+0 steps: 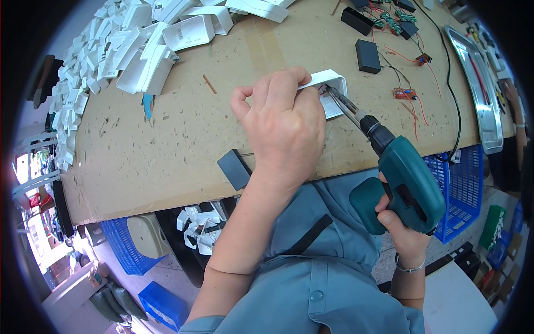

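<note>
My left hand is closed on a white plastic housing, held over the brown work surface near its front edge. Wrapped round the grip of a green cordless screwdriver is my right hand. The tool's black chuck and long bit point up and left, with the tip inside the housing. A thin metal tool, perhaps tweezers, lies alongside the bit; its hold is hidden. Beside my left wrist a small dark box with a wire rests on the table. What the bit touches inside the housing is too small to tell.
A large heap of white housings fills the far left. Black boxes, circuit boards and red wires lie at the right. Further right are a black cable and a metal tray. Blue crates stand below the table.
</note>
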Motion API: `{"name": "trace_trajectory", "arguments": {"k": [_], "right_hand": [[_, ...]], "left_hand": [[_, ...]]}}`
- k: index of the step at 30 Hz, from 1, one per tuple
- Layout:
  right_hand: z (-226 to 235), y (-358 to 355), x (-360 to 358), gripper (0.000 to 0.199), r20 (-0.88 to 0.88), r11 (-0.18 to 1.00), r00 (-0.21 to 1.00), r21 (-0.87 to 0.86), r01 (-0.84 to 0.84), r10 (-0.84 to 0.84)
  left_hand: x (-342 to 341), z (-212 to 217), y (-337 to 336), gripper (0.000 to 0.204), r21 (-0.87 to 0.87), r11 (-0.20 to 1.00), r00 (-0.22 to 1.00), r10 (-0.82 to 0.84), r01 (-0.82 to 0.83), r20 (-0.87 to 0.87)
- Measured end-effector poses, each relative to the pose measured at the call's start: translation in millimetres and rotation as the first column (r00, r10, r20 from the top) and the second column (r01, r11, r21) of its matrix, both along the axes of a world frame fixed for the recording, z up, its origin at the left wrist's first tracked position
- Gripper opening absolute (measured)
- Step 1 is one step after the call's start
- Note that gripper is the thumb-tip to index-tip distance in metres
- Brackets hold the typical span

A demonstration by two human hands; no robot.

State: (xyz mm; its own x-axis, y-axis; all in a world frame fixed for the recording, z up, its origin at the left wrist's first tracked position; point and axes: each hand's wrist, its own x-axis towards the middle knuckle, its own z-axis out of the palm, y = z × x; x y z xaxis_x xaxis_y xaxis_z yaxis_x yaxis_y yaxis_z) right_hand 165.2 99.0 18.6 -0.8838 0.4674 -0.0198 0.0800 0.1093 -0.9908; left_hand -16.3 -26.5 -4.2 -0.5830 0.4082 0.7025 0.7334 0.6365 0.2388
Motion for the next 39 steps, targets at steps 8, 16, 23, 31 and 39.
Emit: {"name": "trace_trajectory", "arguments": {"k": [8,16,23,31,39], "right_hand": [[2,-1,1,0.025,0.018,0.996,1.000,-0.091,0.000,0.002],[0,-1,2,0.025,0.008,0.996,1.000,-0.091,0.003,-0.002],[1,-4,3,0.026,0.014,0.997,1.000,-0.082,0.006,-0.005],[-2,-1,11,0.027,0.034,0.996,0.999,-0.086,0.011,-0.008],[0,1,28,0.072,-0.079,0.988,0.997,-0.155,-0.007,-0.006]], "left_hand": [[0,1,0,0.006,0.002,1.000,1.000,-0.003,0.003,-0.002],[0,1,1,0.006,0.016,1.000,1.000,-0.001,0.001,0.006],[0,1,1,0.006,0.018,1.000,1.000,0.002,-0.002,0.008],[-1,2,0,0.006,0.019,1.000,0.999,0.000,0.000,0.036],[-2,2,-1,0.008,0.032,0.998,0.997,-0.051,0.050,0.052]]}}
